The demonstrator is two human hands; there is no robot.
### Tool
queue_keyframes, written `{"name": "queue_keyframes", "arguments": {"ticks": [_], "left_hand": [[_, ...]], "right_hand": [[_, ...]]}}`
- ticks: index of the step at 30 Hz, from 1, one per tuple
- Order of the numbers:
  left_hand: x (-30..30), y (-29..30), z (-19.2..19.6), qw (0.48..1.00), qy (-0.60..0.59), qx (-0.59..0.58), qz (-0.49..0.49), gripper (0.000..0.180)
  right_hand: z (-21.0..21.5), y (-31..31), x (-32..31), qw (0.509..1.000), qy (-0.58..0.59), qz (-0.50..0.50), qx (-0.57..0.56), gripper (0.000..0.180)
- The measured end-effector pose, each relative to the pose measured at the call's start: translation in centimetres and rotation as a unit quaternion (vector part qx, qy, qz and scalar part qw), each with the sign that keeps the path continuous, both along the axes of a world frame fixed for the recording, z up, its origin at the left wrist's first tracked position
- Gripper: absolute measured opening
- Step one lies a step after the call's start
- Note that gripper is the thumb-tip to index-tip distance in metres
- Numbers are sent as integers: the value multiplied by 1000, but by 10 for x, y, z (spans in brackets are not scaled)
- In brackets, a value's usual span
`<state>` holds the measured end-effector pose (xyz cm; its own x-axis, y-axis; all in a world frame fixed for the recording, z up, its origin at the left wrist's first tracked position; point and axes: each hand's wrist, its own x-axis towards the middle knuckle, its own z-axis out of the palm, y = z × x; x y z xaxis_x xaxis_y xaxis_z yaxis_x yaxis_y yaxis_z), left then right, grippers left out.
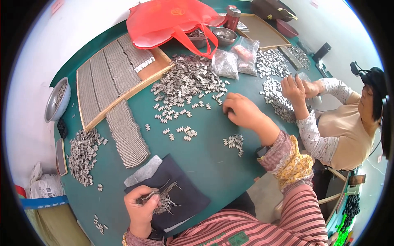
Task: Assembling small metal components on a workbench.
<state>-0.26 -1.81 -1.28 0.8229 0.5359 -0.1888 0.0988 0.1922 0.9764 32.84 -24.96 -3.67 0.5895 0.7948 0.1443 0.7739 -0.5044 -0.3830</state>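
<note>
1. Lower centre of the frame: left hand (141, 205), grip closed on a bundle of thin metal pins (164, 199), fingers curled tight around it, pin ends fanning out to the right.
2. Bundle sits over a dark cloth (184, 192) lying on the green counter (205, 151); a grey sheet (143, 171) is tucked at the cloth's upper left edge.
3. Centre right: right hand (242, 110) palm down on the counter, fingertips pressed down at the lower right edge of the big pile of small metal pieces (188, 84). Cannot tell whether it pinches a piece; fingers look bent together.
4. Small cluster of pieces (234, 142) just below the right hand; another loose cluster (182, 133) left of that.
5. Upper left: wooden tray (108, 78) packed with neat rows of pieces; stacked rows (127, 133) spill off its lower end onto the counter.
6. Left edge: metal bowl (56, 100); below it another pile of pieces (82, 156).
7. Top centre: red bag (164, 18), two metal bowls (225, 35) beside it, clear plastic bags (225, 63) just below.
8. Right side: another person in a cream top (344, 131), both of their hands (297, 88) close together over a further heap of pieces (275, 96).
</note>
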Motion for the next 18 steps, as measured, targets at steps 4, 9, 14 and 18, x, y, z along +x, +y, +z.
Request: {"name": "queue_keyframes", "arguments": {"ticks": [4,9,14,18], "left_hand": [[3,0,-4,1000,-5,-3,-4,11],[1,2,-7,1000,-1,-3,3,11],[-1,4,-9,1000,-7,-6,-1,12],[4,1,-10,1000,-3,7,-6,13]], "right_hand": [[-14,25,12,999,-10,-16,45,13],[-4,48,3,986,29,67,151,21],[16,14,-11,994,43,-90,54,27],[-12,2,6,977,-10,-211,11,36]]}}
